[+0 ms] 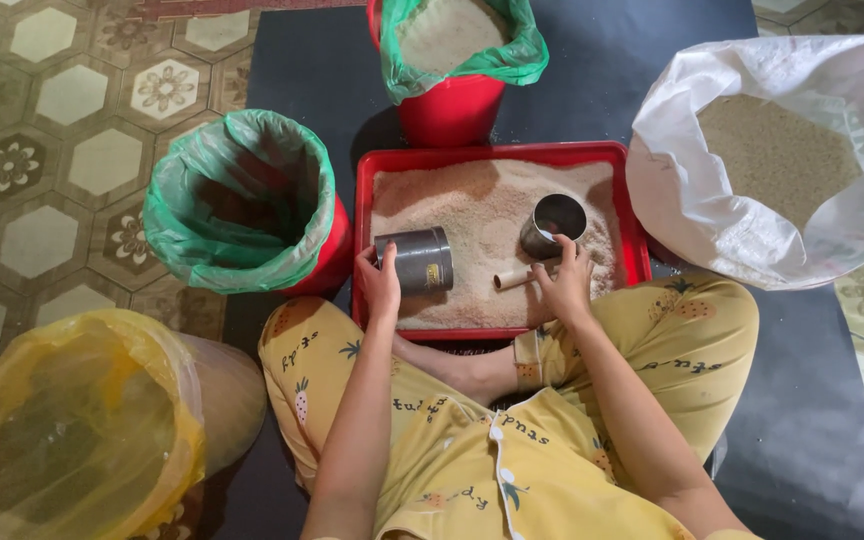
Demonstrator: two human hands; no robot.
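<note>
Head view, looking down at my lap. I sit cross-legged on a dark mat [812,420] in yellow printed pyjamas.

Left hand [380,282]: grip wrapped around a dark metal can [414,262] lying on its side, fingers pressed on its closed end. The can rests on the rice [472,215] just ahead of the grip, open end pointing right.

Right hand [564,280]: grip closed on the pale wooden handle [512,279] of a steel scoop cup [553,225]. The cup stands upright in the rice just beyond the fingertips, mouth up; contents too dark to tell.

Both hands sit over the near edge of a red tray [497,153], the rice spread across it.

Around the grips:
- Left of the left grip, touching the tray: red bucket with a green bag liner [242,200], looks hollow.
- Farther ahead, past the tray: second red bucket, green-lined [457,60], holding rice.
- Right of the right grip: open white sack [752,160] of rice.
- Near left, well behind the left grip: tub lined with a yellow bag [82,430].

Patterned tile floor [42,130] outside the mat.
</note>
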